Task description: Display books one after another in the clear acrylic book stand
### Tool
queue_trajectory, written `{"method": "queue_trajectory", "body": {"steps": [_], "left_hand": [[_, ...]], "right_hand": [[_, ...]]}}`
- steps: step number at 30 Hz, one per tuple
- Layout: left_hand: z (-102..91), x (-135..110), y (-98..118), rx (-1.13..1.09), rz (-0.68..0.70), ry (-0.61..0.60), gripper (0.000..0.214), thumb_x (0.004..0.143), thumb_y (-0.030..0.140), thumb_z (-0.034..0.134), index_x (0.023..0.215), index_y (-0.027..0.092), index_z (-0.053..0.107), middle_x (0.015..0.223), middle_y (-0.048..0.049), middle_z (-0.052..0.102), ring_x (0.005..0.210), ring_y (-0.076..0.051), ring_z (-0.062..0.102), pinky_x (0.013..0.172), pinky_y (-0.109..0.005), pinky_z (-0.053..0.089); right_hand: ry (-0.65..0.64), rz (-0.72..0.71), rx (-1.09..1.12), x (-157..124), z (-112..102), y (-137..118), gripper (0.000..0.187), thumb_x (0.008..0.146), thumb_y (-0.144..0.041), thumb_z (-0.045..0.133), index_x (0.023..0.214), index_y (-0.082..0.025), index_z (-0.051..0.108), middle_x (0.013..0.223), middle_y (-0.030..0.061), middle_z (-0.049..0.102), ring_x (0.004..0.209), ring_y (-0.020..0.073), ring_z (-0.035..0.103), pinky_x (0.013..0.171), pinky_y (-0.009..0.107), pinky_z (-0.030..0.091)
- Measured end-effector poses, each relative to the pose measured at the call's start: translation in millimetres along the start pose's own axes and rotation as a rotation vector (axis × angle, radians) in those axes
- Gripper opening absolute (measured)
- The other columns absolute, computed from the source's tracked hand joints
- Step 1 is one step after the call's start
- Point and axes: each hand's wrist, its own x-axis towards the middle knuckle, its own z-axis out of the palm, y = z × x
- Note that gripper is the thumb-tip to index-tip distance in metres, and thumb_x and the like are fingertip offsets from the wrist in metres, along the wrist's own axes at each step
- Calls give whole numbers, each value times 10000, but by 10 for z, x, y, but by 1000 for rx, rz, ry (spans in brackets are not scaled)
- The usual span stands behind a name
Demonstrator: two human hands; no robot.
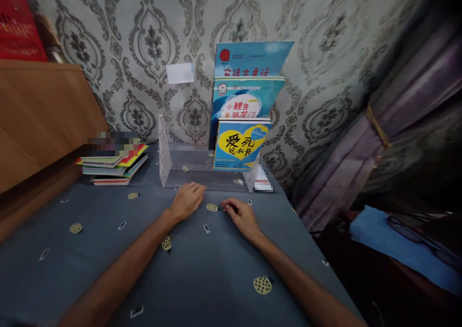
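Observation:
My left hand (186, 200) lies palm down on the blue-grey patterned cloth (108, 250), fingers loosely curled, just in front of a clear acrylic book stand (169, 158). My right hand (241, 214) rests on the cloth beside it, fingers bent, holding nothing I can see. Three books stand in tiers at the right of the stand: a front one with a yellow heart (241, 145), a middle blue one (245, 101) and a tall back one (250, 60). The stand's left half holds nothing.
A stack of several thin books (113, 161) lies at the back left by a wooden headboard (39, 120). Patterned wallpaper (144, 43) is behind. Purple curtains (407, 120) hang at right, with a blue cloth (397, 245) below the bed's edge.

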Motion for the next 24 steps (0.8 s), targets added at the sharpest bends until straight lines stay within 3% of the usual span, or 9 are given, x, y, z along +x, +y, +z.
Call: {"method": "queue_trajectory", "body": {"steps": [3,7,12,16,19,24], "left_hand": [[-216,19,-198,-33,-71,143,252,997,188,369,1097,192,600,1028,-87,703,972,-204,649,894,-361,506],[-420,-13,-419,-200,-207,424,209,971,258,425,1011,206,623,885,-40,728,794,-174,674,782,-320,530],[-574,62,-332,-246,-200,511,207,950,287,454,973,209,644,869,-37,735,781,-178,672,773,-323,533],[-807,471,15,-125,1,567,242,975,237,427,1103,192,629,1032,-73,718,990,-205,644,909,-367,509],[-979,928,250,-30,170,525,319,999,225,397,1258,147,565,1242,-124,655,1196,-226,564,1056,-403,434],[-1055,1489,388,110,212,430,405,993,261,427,1371,136,502,1383,-151,578,1283,-280,494,1091,-456,387]], "right_hand": [[-5,14,2,-1,1,-1,250,856,-232,482,923,-194,720,872,61,758,771,203,704,740,324,542],[0,6,-15,-5,5,-6,247,851,-221,492,928,-198,726,869,57,757,788,202,700,753,320,534],[15,-3,-51,-9,19,-17,230,852,-178,498,914,-193,719,825,45,745,765,192,685,737,304,522],[25,-12,-37,-8,34,-15,222,847,-131,503,898,-182,713,852,44,749,777,178,681,716,280,510],[32,-18,-45,-12,33,-31,223,836,-106,512,890,-180,716,823,36,745,749,170,672,694,265,497],[43,-33,-82,-33,19,-74,230,848,-106,513,887,-195,721,819,35,744,751,176,675,692,265,487]]}}
